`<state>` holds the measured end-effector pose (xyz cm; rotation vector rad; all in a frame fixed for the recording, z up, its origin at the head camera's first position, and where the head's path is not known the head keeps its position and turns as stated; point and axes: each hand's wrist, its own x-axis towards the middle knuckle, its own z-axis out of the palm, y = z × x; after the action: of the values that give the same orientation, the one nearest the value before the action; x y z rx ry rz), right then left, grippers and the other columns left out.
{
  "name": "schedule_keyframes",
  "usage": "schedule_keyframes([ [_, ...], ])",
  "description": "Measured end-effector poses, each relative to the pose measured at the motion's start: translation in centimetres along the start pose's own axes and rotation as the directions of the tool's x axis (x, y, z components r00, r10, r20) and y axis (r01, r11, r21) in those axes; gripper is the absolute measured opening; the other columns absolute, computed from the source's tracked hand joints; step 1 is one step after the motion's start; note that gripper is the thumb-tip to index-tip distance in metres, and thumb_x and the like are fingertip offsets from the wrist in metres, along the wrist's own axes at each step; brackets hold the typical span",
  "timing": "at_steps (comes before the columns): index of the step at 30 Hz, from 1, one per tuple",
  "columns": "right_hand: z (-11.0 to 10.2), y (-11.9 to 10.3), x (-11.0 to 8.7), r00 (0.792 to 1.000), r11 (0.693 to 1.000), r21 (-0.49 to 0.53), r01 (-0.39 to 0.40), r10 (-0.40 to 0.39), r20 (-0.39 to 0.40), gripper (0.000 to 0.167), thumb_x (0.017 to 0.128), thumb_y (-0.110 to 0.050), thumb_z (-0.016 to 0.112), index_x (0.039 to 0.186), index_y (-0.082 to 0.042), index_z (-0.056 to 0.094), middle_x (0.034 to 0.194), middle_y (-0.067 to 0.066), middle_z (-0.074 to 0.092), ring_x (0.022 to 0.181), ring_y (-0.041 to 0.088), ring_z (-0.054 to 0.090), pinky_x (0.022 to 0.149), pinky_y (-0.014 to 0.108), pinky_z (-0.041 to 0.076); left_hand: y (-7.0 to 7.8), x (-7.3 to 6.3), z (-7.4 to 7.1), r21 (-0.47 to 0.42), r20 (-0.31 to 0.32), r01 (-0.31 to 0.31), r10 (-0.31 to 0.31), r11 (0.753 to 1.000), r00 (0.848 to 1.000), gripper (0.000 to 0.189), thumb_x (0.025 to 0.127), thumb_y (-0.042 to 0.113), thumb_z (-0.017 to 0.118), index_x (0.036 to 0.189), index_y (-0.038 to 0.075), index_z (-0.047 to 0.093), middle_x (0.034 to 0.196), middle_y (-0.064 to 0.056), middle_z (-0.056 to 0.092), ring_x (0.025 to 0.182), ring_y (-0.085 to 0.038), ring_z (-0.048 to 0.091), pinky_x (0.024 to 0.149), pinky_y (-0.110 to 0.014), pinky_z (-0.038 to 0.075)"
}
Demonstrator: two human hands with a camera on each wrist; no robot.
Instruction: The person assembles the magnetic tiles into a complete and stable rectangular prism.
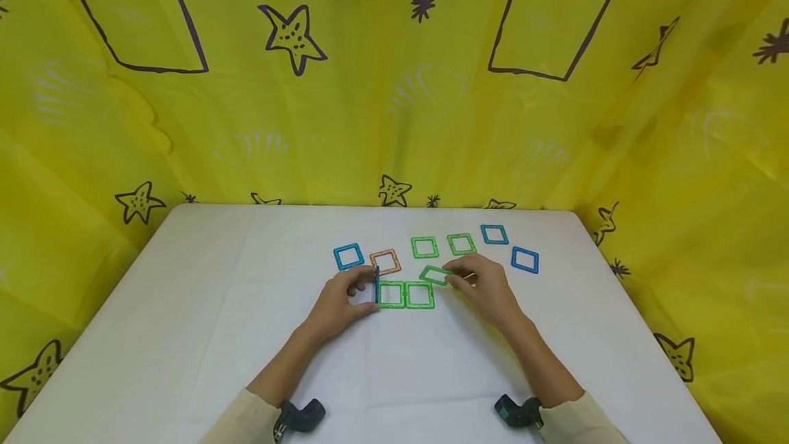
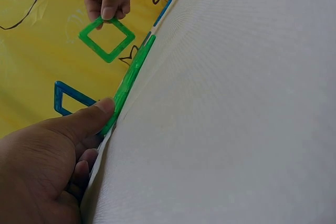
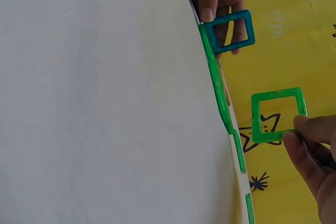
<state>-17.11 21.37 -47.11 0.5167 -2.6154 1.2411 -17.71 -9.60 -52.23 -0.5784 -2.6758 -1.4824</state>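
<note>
Green plastic, one raised frame: off the bench, tilted, seen by the head camera at the far edge of the flat frames; pinched at one corner between thumb and fingers of the right hand.

Green plastic, two flat frames: side by side on the bench, edges meeting.

Blue plastic, one upright frame: standing at their left end, gripped by the left hand, thumb low at the near corner, fingers behind.

Handling note: best to square the raised frame to the chosen edge before contact, lower it slowly, fingertips clear of the joining side; left grip light and steady, lest the upright frame lean or drag its neighbours.

Surroundings, all lying loose: one orange frame, close behind the upright frame and the likeliest snag for the left fingers; one light-blue frame, left of it; two spare green frames, near the right hand, easily nudged; two outlying blue frames, farther right. Backdrop: yellow curtain.
</note>
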Motion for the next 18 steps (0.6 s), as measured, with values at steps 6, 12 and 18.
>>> schedule_keyframes([
  [6, 1.1, -0.9, 0.0, 1.000, 1.000, 0.024, 0.014, -0.014, 0.008, 0.016, 0.092, -0.001, 0.079, 0.107, -0.007, 0.077, 0.098, -0.002, 0.071, 0.088, 0.015, 0.068, 0.075, 0.026, 0.058, -0.1, 0.0, 0.0, -0.003, -0.001, 0.006, -0.006, 1.000, 1.000, 0.064, 0.081, 0.011, 0.092, 0.139, 0.012, 0.065, 0.119, 0.007, 0.069, 0.098, -0.016, 0.055, 0.087, -0.034, 0.047],
  [12, 2.1, -1.3, 0.0, 0.999, 0.999, 0.036, 0.030, -0.030, 0.019, 0.017, 0.092, -0.001, 0.080, 0.106, -0.009, 0.079, 0.101, -0.004, 0.073, 0.090, 0.014, 0.068, 0.076, 0.027, 0.058, -0.1, 0.0, 0.0, -0.004, 0.014, 0.010, -0.010, 1.000, 1.000, 0.064, 0.081, 0.011, 0.092, 0.139, 0.011, 0.065, 0.120, 0.005, 0.070, 0.099, -0.016, 0.056, 0.087, -0.034, 0.047],
  [18, 3.1, -2.2, 0.1, 0.998, 0.997, 0.048, 0.058, -0.060, 0.030, 0.015, 0.092, -0.002, 0.081, 0.105, -0.010, 0.081, 0.101, -0.005, 0.074, 0.090, 0.012, 0.068, 0.074, 0.028, 0.058, 0.1, -0.1, -0.1, -0.006, 0.005, 0.004, -0.004, 1.000, 1.000, 0.064, 0.081, 0.011, 0.092, 0.139, 0.011, 0.065, 0.120, 0.005, 0.070, 0.099, -0.017, 0.056, 0.087, -0.035, 0.047],
])
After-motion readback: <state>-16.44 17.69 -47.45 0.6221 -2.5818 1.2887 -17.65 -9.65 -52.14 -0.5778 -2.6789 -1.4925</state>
